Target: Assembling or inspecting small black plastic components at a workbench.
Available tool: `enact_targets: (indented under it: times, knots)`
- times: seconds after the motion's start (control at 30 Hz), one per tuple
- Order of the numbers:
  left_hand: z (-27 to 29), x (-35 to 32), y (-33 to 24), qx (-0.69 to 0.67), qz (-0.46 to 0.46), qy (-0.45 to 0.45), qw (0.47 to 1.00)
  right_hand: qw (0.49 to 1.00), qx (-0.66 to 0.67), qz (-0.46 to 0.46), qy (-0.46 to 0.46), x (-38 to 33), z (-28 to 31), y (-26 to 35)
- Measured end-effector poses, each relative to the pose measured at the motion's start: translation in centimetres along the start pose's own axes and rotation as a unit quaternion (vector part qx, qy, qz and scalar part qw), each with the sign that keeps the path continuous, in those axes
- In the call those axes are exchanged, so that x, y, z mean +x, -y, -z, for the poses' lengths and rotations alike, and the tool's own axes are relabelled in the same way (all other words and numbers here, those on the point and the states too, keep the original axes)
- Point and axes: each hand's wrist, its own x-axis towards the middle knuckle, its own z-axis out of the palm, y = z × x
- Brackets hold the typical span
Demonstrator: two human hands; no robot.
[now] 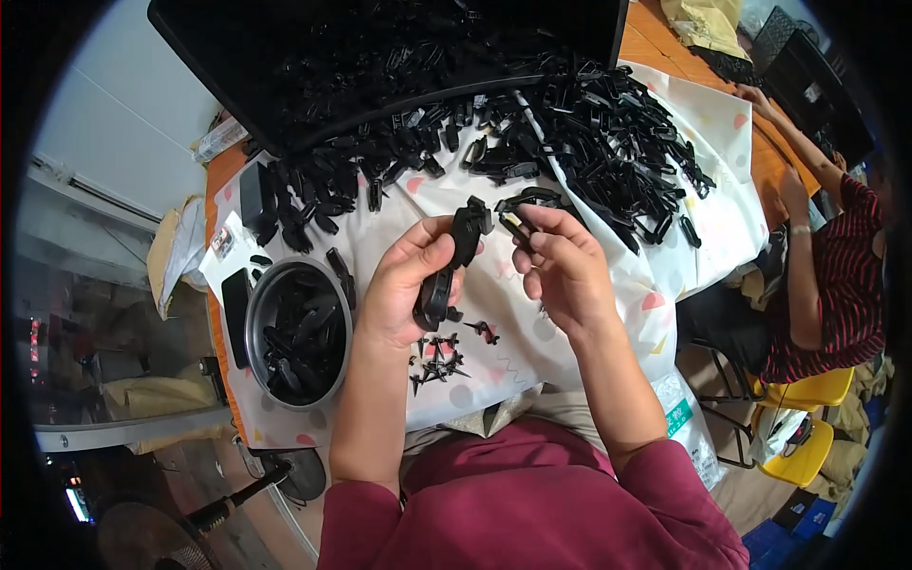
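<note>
My left hand (415,275) is closed around a long black plastic part (465,235), held upright with its top end near my other hand. Between the thumb and fingers of my right hand (568,264) is a small black plastic clip (514,224), a little to the right of the long part. Another black piece (535,198) lies just beyond my right fingertips. Below my hands, several small black pointed pieces (438,361) lie on the patterned tablecloth (532,342). A metal bowl (347,332) holding more black parts stands left of my left forearm.
A large heap of black plastic parts (608,142) spreads across the far side, under a wide black screen-like panel (218,66). A phone (235,318) lies by the bowl. At the right, another person in a striped shirt (841,275) sits near yellow stools (798,456).
</note>
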Motion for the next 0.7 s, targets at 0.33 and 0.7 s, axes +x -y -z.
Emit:
enact_targets:
  times: [0.33, 0.7]
  knots:
    - [-0.3, -0.8, 0.8, -0.027, 0.03, -0.015, 0.999, 0.953, -0.223, 0.197, -0.063, -0.7, -0.9, -1.3]
    - [0.4, -1.7, 0.9, -0.089, 0.07, 0.082, 0.99, 0.94, -0.174, 0.294, -0.011, -1.5, -2.4, -0.2]
